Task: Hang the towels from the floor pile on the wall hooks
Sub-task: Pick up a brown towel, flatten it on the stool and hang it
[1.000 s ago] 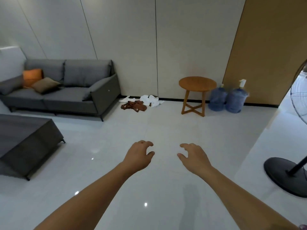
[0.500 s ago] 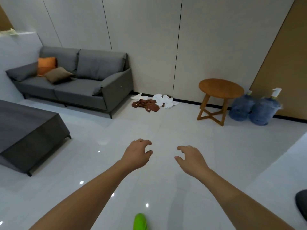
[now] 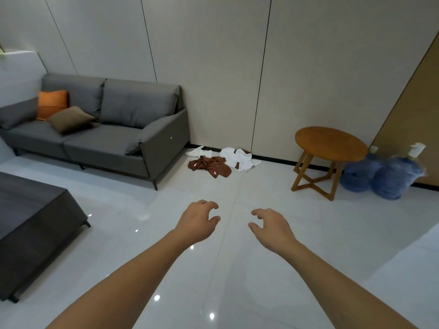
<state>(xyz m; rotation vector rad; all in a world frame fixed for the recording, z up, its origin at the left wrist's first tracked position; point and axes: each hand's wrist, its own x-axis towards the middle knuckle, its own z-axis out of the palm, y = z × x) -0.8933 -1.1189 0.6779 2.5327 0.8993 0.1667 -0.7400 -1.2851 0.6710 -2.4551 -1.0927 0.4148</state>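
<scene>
**Towels waiting by the wall, both hands empty**

Towels (image 3: pixel 219 160) are lying in a loose heap at twelve o'clock from me, on the floor against the baseboard, between the grey sofa (image 3: pixel 114 129) at ten o'clock and the round wooden stool (image 3: pixel 330 143) at two o'clock. My left hand (image 3: pixel 198 222) and right hand (image 3: pixel 273 225) are reaching forward side by side, fingers loosely curled and gripping nothing — well apart from the pile. I am judging this as the approach. To do it well, I should be closing in squarely, crouching, and taking one towel by an edge rather than scooping the tangle. The brown towel (image 3: pixel 209 166) is lying crumpled and soft-looking, touching the white ones (image 3: pixel 237 157) — limp cloth that will likely drag its neighbours. The glossy tiled floor (image 3: pixel 261 269) is throwing back light spots. No hooks are showing.
</scene>
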